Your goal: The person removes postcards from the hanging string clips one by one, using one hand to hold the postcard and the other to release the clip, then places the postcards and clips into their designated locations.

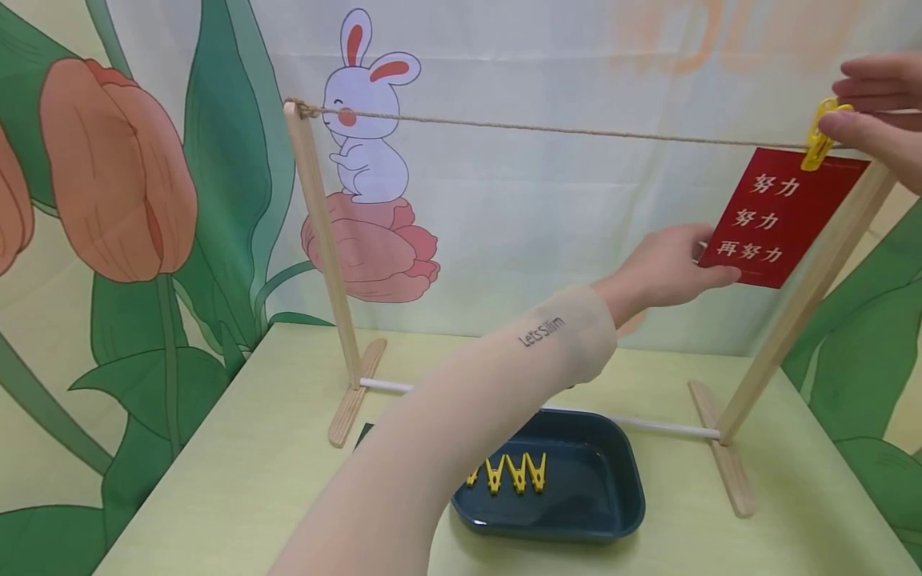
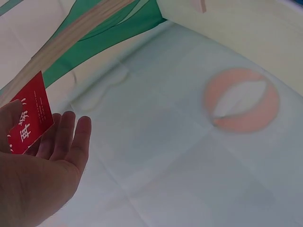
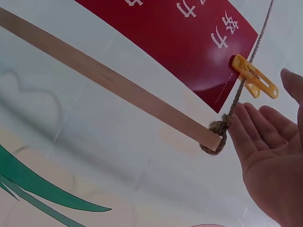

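A red card [image 1: 781, 216] with white lettering hangs from a twine line [image 1: 547, 128] near its right end. One yellow clothespin [image 1: 818, 136] clips the card's top edge to the twine. My left hand [image 1: 666, 264] holds the card's lower left corner, thumb in front and fingers behind; the left wrist view shows the thumb over the card [image 2: 35, 113]. Beside the clothespin [image 3: 254, 78] is my right hand [image 3: 274, 146], its thumb and fingers spread apart with a gap to the clip in the right wrist view.
Wooden posts [image 1: 324, 248] with flat feet carry the twine, and a white rod [image 1: 670, 428] joins them low down. A dark blue tray [image 1: 598, 480] on the table holds several yellow clothespins [image 1: 516, 474]. My left forearm crosses over part of the tray. Behind hangs a printed cloth backdrop [image 1: 519, 240].
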Motion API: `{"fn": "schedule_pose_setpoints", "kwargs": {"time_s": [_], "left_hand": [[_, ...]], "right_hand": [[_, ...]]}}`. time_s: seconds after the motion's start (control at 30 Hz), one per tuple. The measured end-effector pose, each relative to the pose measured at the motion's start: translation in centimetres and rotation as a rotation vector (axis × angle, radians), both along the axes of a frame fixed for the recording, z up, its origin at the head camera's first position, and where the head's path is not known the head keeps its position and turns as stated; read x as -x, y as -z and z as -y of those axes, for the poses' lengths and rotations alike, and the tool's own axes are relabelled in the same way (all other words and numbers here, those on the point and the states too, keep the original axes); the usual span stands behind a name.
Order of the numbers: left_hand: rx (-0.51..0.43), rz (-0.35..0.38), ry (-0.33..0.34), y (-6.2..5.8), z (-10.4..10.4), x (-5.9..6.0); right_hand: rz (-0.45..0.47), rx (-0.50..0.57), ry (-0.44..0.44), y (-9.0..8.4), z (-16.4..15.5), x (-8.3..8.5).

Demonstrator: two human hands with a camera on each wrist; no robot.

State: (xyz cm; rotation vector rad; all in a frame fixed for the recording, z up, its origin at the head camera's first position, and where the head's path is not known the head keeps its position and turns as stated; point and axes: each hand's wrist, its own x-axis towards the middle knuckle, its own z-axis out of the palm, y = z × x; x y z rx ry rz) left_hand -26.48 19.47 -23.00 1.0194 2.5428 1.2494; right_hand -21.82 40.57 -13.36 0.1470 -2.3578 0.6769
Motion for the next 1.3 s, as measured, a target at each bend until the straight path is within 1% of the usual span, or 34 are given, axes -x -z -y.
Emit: {"fn": "schedule_pose_setpoints", "kwargs": {"time_s": [0.1,0.2,0.43,0.6,0.7,0.83,0.93,1.0,1.1,1.3], "left_hand": [[-0.003,-0.001,-0.007,0.0,-0.4,-0.2],[-0.014,0.009,-0.016,0.0,-0.7,-0.3],[-0.104,0.065,-0.041,-0.2,-0.5,-0.4],[-0.127,0.068,-0.043,-0.5,-0.1,-0.3],[-0.131,0.068,-0.049,-0.5,0.1,-0.3],[-0.142,0.070,-0.047,-0.5,0.3,-0.2],[-0.156,0.077,-0.039,-0.4,0.5,-0.1],[-0.167,0.089,-0.034,-0.3,0.5,-0.1],[-0.173,0.103,-0.032,-0.3,0.6,0.0],[-0.174,0.113,-0.034,-0.2,0.8,0.0]], "right_hand": [[0.056,-0.057,0.009,-0.4,0.7,0.0],[0.078,-0.066,0.011,-0.5,1.1,0.0],[0.069,-0.059,-0.012,-0.4,0.8,0.5],[0.080,-0.071,-0.033,-0.6,0.0,0.8],[0.091,-0.059,-0.041,-0.6,-0.6,1.0],[0.127,-0.016,-0.045,-0.7,-1.5,1.3],[0.137,0.028,-0.081,-0.6,-2.1,1.5],[0.138,0.043,-0.101,-0.6,-2.4,1.6],[0.148,0.048,-0.110,-0.6,-3.0,1.7],[0.118,0.094,-0.177,-0.3,-3.4,1.9]]}}
